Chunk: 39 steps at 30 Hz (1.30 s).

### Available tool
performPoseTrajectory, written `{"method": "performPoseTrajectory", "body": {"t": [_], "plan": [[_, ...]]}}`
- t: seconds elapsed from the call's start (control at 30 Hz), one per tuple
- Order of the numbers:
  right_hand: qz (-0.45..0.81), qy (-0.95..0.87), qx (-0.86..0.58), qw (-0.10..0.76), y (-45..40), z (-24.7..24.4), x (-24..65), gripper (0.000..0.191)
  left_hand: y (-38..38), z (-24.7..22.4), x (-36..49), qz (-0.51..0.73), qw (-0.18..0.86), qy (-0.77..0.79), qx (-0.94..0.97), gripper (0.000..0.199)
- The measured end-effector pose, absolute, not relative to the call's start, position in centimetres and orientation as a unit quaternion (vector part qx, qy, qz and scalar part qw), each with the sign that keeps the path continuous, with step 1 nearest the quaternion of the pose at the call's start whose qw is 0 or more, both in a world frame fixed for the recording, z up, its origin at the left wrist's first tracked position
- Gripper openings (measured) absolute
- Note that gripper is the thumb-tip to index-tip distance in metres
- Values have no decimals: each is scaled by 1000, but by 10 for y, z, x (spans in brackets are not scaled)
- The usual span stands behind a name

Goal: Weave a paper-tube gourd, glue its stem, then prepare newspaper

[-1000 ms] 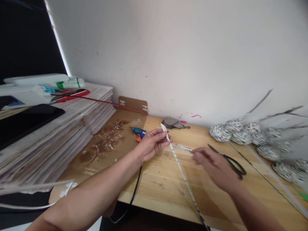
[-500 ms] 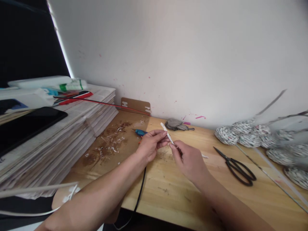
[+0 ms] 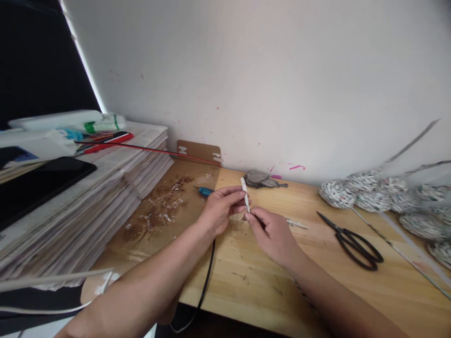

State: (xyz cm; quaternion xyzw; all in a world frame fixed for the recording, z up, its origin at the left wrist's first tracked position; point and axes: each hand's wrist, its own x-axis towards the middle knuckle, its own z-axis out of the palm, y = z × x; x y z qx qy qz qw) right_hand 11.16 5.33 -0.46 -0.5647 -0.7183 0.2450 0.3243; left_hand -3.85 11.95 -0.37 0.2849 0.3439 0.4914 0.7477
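Note:
Between my two hands stands a short white paper strip (image 3: pixel 244 187), nearly upright, rolled or folded narrow. My left hand (image 3: pixel 223 209) is closed on it, thumb and fingers pinching its middle. Lower down, my right hand (image 3: pixel 273 234) grips its bottom end between thumb and forefinger; a dark edge shows by that forefinger, too hidden to name. The blue tip of what looks like a glue gun (image 3: pixel 205 191) shows behind my left hand, its body mostly hidden. Thin paper pieces (image 3: pixel 298 224) lie on the table past my right hand.
Black-handled scissors (image 3: pixel 352 241) lie to the right on the wooden table (image 3: pixel 239 291). Woven paper balls (image 3: pixel 337 195) sit along the wall. A grey cloth item (image 3: pixel 262 179) lies behind my hands. On the left are stacked newspapers (image 3: pixel 141 173), a phone (image 3: pixel 52 183) and scrap-littered cardboard (image 3: pixel 141 237).
The paper strip has turned from a leftward slant to nearly upright. My right hand has moved slightly left and down along it. The whole view has shifted a little.

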Motion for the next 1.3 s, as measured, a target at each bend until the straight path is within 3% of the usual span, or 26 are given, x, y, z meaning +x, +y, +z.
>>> {"method": "performPoseTrajectory", "body": {"t": [0.17,0.37,0.43,0.53,0.63,0.83,1.03,1.3], "plan": [[571,-527,-493,392,60,-8,110,39,123,-2,-45,474,778,286,298,9],[688,-426,-463,361,61,-7,108,45,126,3,-51,450,800,251,307,12],[662,-461,-498,318,65,-8,108,57,129,7,-54,452,805,238,303,11],[476,-612,-580,251,76,-12,104,66,134,16,-64,486,798,210,289,10],[333,-689,-601,228,88,-16,85,55,138,26,-78,536,781,178,266,14],[234,-719,-611,236,104,-21,34,32,143,31,-95,573,774,121,243,21],[303,-668,-628,263,116,-24,37,22,142,30,-95,565,773,129,257,12],[559,-494,-535,397,114,-15,55,23,139,33,-97,563,771,124,271,11]]}}
